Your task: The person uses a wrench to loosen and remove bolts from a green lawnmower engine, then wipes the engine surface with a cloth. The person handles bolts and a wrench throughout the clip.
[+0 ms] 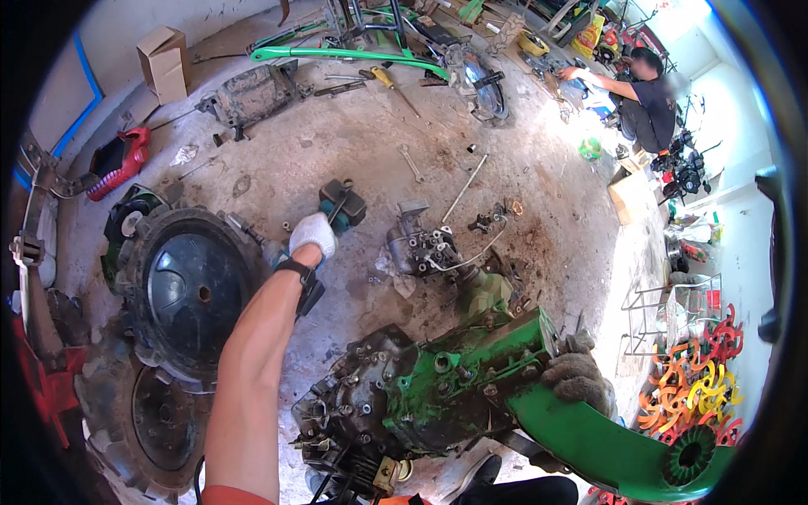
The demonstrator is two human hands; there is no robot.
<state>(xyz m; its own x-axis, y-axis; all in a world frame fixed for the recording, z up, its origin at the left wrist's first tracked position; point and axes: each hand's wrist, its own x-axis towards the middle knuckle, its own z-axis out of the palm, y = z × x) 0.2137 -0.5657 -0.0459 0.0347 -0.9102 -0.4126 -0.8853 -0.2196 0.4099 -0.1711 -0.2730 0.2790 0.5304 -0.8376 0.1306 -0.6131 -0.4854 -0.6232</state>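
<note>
My left hand (313, 236), in a white glove, reaches down to the floor and closes around the handle of a teal and black cordless impact wrench (340, 220). The tool's dark battery block sticks out beyond my fingers; its nose points left. Close in front of me lies a greasy green gearbox housing (459, 383), with dark, bolted metal parts at its left end. At its right end my right hand (581, 377), in a dirty grey glove, curls over the edge beside a curved green arm (589, 438). Part of that hand's grip is hidden.
Lugged wheels (198, 290) lie at left. A metal engine part (417, 244), a spanner (411, 163) and a rod (465, 187) are on the floor ahead. Farther off are a green frame (353, 54) and a cardboard box (163, 66). Another person (648, 105) crouches at far right.
</note>
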